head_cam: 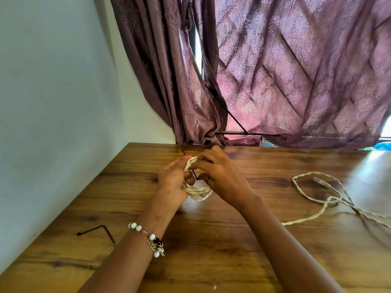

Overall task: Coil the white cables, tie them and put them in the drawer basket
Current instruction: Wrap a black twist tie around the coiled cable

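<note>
A coiled white cable (pixel 199 192) is held above the wooden table (pixel 211 246), near its middle. My left hand (pixel 172 182) grips the coil from the left, thumb along its top. My right hand (pixel 218 172) pinches the coil's upper part, where a thin black tie (pixel 194 174) crosses between the two hands. A second white cable (pixel 317 197) lies loose and uncoiled on the table to the right, its plug end (pixel 317 180) pointing left. No drawer basket is in view.
A bent black tie (pixel 99 231) lies on the table at the near left, close to the white wall (pixel 53 102). Purple curtains (pixel 275 70) hang behind the table's far edge. A blue object (pixel 383 146) shows at the far right.
</note>
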